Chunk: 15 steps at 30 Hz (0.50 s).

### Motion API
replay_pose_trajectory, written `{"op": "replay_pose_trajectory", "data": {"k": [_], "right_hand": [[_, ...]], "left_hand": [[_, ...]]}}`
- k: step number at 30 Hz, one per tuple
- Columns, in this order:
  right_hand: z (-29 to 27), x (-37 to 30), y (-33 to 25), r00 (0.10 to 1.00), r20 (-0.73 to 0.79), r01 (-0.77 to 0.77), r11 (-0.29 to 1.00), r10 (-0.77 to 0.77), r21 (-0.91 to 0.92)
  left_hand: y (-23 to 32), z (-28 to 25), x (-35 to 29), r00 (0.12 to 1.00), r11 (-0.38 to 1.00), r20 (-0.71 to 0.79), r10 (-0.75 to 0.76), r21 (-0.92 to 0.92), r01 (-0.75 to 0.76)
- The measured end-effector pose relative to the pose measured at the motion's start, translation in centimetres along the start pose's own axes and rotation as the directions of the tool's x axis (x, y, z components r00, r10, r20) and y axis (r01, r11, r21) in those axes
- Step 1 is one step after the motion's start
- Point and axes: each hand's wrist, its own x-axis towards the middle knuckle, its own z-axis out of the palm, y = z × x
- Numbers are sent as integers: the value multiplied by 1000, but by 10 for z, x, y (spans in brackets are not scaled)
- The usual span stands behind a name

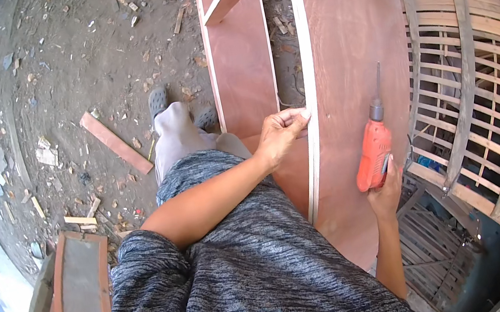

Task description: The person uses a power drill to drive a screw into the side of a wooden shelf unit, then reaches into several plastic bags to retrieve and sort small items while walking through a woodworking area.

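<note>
- Head view, and from where I stand the step in hand looks like readying a spot on the woodwork for drilling or fastening; that is my reading.
- The left hand (283,137) is nearly closed, thumb and forefinger drawn together in a pinch beside the long, straight white edge (302,33) of the wide reddish-brown wooden panel (350,24). Whether something small sits between the fingertips, I cannot tell, nor whether they press on the edge.
- The right hand (385,192) is curled around the handle end of the red-orange power drill (372,151), holding it over the panel, to the right of the white edge. A finger lies along the drill's side; I cannot make out whether the trigger is pressed.
- The drill's long, thin grey bit (379,76) points away from the person's body, well apart from the left fingertips. Whether the drill's body rests on the panel is unclear.
- To my mind the next move calls for bringing the bit's tip across to the edge and squaring it up, with the pinching fingers kept clear of the point.
</note>
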Motion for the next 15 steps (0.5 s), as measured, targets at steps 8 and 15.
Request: {"op": "replay_pose_trajectory", "data": {"k": [8,15], "right_hand": [[-40,-10,-76,969,104,-219,975,222,-40],[-44,-4,-164,937,-148,-320,947,315,-11]], "left_hand": [[36,1,11,987,985,162,8,167,-35],[78,-7,32,967,939,247,-63,344,-27]]}}
